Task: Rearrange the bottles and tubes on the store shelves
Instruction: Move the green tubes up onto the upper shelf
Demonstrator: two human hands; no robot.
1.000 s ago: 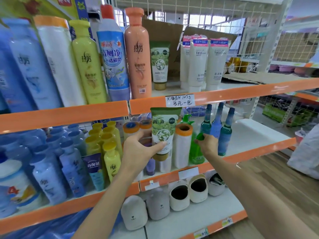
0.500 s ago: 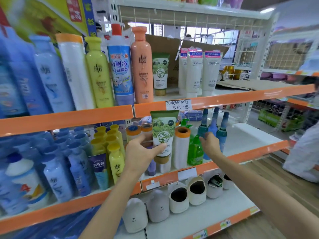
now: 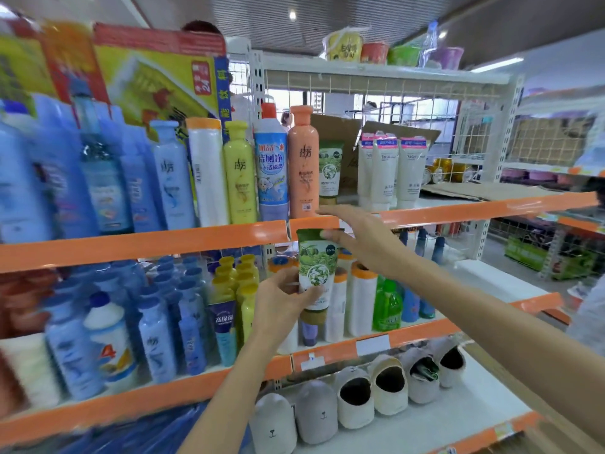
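Left hand [image 3: 281, 299] grips the green SIVIA tube [image 3: 317, 267] around its lower half, thumb across the front, fingers curled behind. Tube is upright, cap end down, held in front of the middle shelf's stock; its top edge overlaps the orange shelf lip [image 3: 144, 244] of the shelf above.

Right hand [image 3: 360, 237] is open, fingers straight and reaching left; thumb touches the tube's top right corner, fingertips sit at the upper shelf lip just below the peach bottle [image 3: 302, 165]. It grips nothing.

Upper shelf, left to right: blue bottles (blurred), white bottle with orange cap [image 3: 207, 172], yellow bottle [image 3: 240, 173], blue-label cleaner bottle with red cap [image 3: 271, 165], peach bottle, a second green SIVIA tube [image 3: 330, 172] just beside it, then three white facial tubes [image 3: 391, 168].

Middle shelf behind the held tube: white orange-capped bottles [image 3: 361, 299], green pump bottle [image 3: 388, 306], small yellow bottles [image 3: 244, 280], dark blue tube [image 3: 223, 326].

Bottom shelf: row of grey and cream slippers [image 3: 355, 398].
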